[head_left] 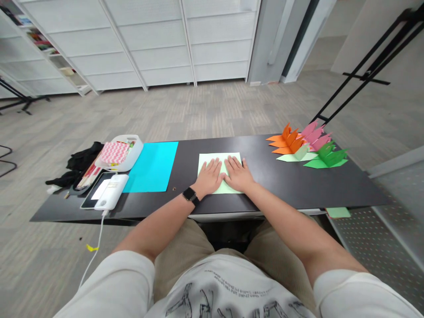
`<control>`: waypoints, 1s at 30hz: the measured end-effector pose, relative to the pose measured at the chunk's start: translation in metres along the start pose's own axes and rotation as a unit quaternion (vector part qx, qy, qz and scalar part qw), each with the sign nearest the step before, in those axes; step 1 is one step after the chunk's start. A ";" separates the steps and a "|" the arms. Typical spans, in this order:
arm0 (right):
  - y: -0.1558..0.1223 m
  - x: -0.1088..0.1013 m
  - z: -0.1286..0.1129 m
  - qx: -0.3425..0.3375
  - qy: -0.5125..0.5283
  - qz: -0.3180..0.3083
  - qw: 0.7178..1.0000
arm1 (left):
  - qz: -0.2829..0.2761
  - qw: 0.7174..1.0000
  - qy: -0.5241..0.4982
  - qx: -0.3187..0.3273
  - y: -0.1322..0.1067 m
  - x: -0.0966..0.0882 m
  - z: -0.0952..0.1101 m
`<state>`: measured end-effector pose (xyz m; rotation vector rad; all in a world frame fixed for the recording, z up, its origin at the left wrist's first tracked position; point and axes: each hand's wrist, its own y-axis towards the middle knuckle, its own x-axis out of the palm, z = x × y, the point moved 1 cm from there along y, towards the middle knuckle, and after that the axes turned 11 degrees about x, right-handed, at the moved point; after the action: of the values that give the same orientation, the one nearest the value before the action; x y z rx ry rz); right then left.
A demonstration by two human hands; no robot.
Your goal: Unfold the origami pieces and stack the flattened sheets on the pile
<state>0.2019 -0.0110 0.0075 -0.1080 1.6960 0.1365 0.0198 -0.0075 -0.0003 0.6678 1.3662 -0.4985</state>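
A pale green sheet of paper lies flat on the dark table in front of me. My left hand rests palm down on its left half, fingers stretched out and pointing away from me. On the right half, my right hand presses flat with its fingers spread. The two thumbs meet near the sheet's middle. Both hands cover much of the paper, so any creases beneath them are hidden. A black watch is strapped round my left wrist.
Folded paper pieces in orange, pink, green and pale green stand at the table's right. Left are a blue sheet, a white basket, a white power bank with a cable, a tablet and black cloth.
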 end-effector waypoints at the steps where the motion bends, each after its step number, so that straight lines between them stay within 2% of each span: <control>1: -0.001 0.000 0.001 0.003 0.002 0.000 1.000 | 0.002 1.000 0.003 -0.005 -0.001 0.000 0.000; 4: -0.009 -0.001 0.009 0.022 0.007 0.001 1.000 | 0.007 1.000 0.009 -0.015 -0.001 -0.001 -0.002; 9: -0.026 -0.003 0.039 0.071 0.005 -0.020 0.997 | 0.009 1.000 0.001 -0.022 -0.001 -0.002 0.000; 12: -0.032 -0.007 0.048 0.110 0.007 0.011 0.994 | 0.013 1.000 -0.004 -0.027 -0.002 -0.001 0.001; 14: -0.033 -0.009 0.044 0.072 0.010 0.024 0.997 | 0.019 0.999 -0.001 -0.027 -0.002 0.000 0.002; 17: -0.035 -0.008 0.032 -0.008 0.008 -0.009 1.000 | 0.021 0.999 0.010 -0.025 -0.002 -0.001 0.004; 21: -0.037 -0.004 0.025 -0.009 0.006 -0.029 1.000 | 0.011 0.999 0.019 -0.030 -0.002 -0.001 0.001; 23: -0.037 -0.002 0.026 -0.007 0.007 -0.022 1.000 | 0.005 0.999 0.018 -0.042 -0.005 -0.002 -0.008; 27: -0.037 0.000 0.029 -0.009 0.008 -0.013 1.000 | -0.008 0.995 0.011 -0.098 -0.015 -0.007 -0.042; 30: -0.036 0.002 0.030 -0.008 0.010 -0.012 1.000 | -0.018 0.993 0.016 -0.115 -0.021 -0.013 -0.062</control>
<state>0.2366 -0.0420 0.0012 -0.1429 1.7125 0.1313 -0.0406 0.0195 0.0051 0.4649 1.4417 -0.3518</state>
